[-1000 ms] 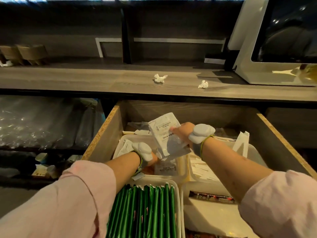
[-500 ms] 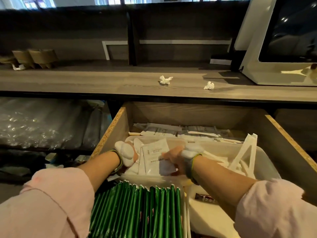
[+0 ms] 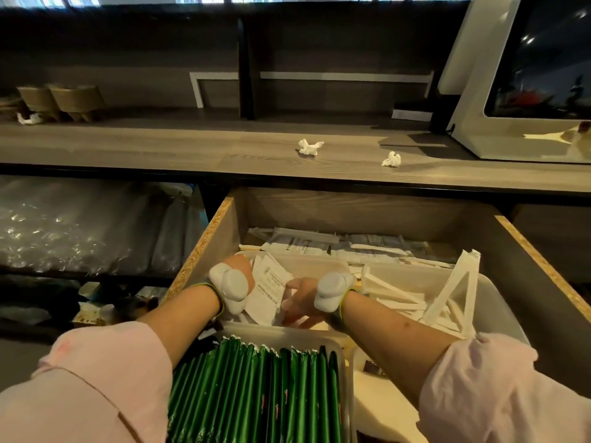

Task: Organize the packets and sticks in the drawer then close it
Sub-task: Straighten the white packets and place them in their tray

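Note:
The wooden drawer [image 3: 204,244] stands pulled out. In its middle-left clear bin [image 3: 315,262], white packets [image 3: 268,289] stand on edge. My left hand [image 3: 240,270] is against their left side, its fingers hidden behind them. My right hand [image 3: 299,302] pinches the packets from the right, thumb on top. Green sticks [image 3: 256,394] fill the near bin in a tight row. White paper-wrapped sticks [image 3: 412,302] lie jumbled in the right bin, a few propped upright. Flat white packets [image 3: 319,246] lie loose along the drawer's back.
A wooden counter [image 3: 192,151] runs above the drawer, with two crumpled tissues [image 3: 309,146] on it and a white screen unit [image 3: 511,91] at the right. Plastic-wrapped stock [image 3: 80,225] fills the shelf left of the drawer. A near-right bin [image 3: 383,410] holds a dark packet.
My right hand has brought the white packet down from above the drawer into the middle-left bin. My left hand has shifted to the stack's left side.

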Action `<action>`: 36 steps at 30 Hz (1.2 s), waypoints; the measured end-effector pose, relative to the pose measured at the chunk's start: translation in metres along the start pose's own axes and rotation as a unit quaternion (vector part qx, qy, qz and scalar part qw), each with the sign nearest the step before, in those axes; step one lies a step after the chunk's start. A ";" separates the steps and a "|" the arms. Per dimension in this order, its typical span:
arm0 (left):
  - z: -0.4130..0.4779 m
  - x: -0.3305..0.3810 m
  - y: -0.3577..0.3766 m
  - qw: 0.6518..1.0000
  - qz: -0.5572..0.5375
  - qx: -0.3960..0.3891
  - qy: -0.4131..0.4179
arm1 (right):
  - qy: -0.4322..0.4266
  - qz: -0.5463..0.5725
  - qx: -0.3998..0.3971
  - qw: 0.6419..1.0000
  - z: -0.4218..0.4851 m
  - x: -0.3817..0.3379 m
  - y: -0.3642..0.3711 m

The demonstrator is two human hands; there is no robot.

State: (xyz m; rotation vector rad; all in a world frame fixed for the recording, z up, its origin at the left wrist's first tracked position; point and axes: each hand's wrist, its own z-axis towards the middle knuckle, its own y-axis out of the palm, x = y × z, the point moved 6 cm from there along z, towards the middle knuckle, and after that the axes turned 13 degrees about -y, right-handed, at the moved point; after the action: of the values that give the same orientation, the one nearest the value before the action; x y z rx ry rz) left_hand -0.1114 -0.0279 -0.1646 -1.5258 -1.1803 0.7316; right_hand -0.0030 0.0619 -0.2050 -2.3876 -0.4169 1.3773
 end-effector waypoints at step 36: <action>-0.032 0.083 0.006 0.737 -0.621 -0.258 0.071 | -0.182 0.048 0.260 0.947 -0.049 -0.042 -0.131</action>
State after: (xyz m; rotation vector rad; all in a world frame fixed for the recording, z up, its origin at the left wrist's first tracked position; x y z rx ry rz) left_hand -0.0532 0.0384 -0.1509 -0.7880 -1.9831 -0.6605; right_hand 0.0092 0.1542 -0.0925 -1.7520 -0.0111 1.7228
